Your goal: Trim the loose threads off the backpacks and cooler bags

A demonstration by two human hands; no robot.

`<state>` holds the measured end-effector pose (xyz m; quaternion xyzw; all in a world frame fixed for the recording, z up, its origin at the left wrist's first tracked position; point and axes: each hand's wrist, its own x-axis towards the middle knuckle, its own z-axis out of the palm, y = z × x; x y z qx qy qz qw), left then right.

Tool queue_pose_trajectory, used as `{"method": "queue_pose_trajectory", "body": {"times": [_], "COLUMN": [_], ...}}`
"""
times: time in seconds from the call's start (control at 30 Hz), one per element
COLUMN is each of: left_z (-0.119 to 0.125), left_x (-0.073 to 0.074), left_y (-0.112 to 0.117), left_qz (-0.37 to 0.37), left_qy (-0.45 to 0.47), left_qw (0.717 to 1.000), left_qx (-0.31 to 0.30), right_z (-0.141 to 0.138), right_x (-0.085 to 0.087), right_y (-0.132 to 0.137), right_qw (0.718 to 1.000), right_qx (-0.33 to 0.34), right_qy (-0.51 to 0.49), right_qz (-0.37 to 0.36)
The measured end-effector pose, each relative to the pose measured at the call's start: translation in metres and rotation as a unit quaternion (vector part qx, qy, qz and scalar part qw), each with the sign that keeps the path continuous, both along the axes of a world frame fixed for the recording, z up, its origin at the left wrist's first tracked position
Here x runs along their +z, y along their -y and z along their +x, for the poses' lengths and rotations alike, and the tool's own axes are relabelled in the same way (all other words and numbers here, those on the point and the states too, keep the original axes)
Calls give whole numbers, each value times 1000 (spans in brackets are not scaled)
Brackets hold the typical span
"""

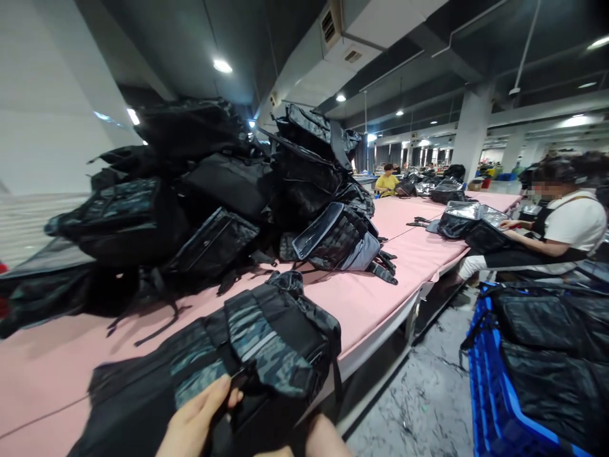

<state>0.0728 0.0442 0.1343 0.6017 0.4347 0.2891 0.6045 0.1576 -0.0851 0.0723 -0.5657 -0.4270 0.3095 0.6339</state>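
Observation:
A black and grey camouflage backpack [266, 346] lies flat on the pink table [366, 304] right in front of me. My left hand [200, 416] rests on its near side, thumb and fingers closed on a dark part of the bag. Only a bit of my right hand or wrist [323, 438] shows at the bottom edge, against the bag's near corner, and its fingers are hidden.
A tall heap of black backpacks [214, 197] fills the table behind. A blue crate [495, 406] packed with bags stands on the floor to the right. A seated person in white [566, 228] handles a bag further along. Another person in yellow [386, 183] sits far back.

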Motion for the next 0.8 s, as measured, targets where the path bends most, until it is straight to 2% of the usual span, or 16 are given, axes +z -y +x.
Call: {"method": "queue_pose_trajectory", "body": {"times": [0.1,0.2,0.23,0.3,0.4,0.5,0.63,0.8], "left_z": [-5,-19,-25,-34,-39,-38,-33,-27], "left_x": [4,4,2,-4,-15,-20,-14,-12], "left_y": [13,35,45,66,93,106,109,113], "left_qz": [120,310,334,301,152,57,13,-25], "left_qy": [-11,-27,-39,-57,-42,1,58,81], "left_qw": [992,948,939,951,987,998,997,994], "left_qx": [31,74,72,39,-8,20,50,70], "right_z": [2,5,7,12,13,8,6,10], "right_x": [5,19,25,36,46,47,43,43], "right_y": [11,22,23,22,18,16,14,11], "right_qw": [997,987,981,970,962,966,974,980], "right_qx": [31,9,4,18,39,65,60,44], "right_qy": [-61,-162,-194,-241,-268,-247,-216,-185], "right_qz": [-24,-13,-4,-14,-32,-49,-46,-60]}}
